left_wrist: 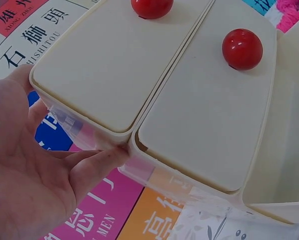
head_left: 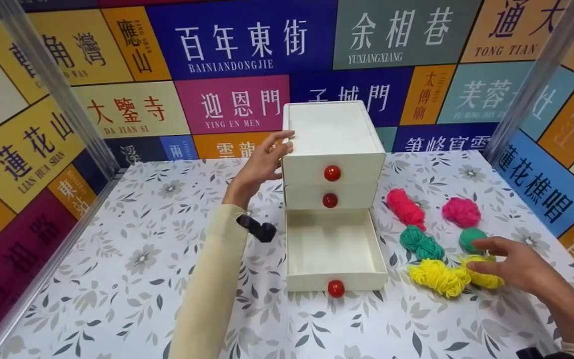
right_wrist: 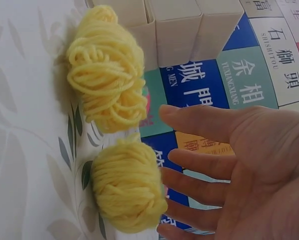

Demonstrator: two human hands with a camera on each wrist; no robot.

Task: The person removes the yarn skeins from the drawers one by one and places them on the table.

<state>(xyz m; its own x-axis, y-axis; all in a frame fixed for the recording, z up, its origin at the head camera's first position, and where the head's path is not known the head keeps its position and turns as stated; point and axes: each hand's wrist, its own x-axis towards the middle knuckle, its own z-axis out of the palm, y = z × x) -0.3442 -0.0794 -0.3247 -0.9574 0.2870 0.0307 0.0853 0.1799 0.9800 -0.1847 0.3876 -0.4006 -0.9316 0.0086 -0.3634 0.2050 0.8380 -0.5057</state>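
A white drawer unit with red round knobs stands at the middle of the table. Its bottom drawer is pulled out and empty inside; the two upper drawers are closed. My left hand rests against the unit's left side, fingertips at its top edge. In the left wrist view, extended fingers of that hand touch the side wall. On the right, my right hand hovers with fingers spread beside a yellow yarn bundle, holding nothing. Another yellow yarn bundle lies nearer the drawer.
Behind the yellow yarn lie a long green yarn bundle and a round green one. Farther back are a red-pink bundle and a magenta one. Printed panels border the flowered tabletop.
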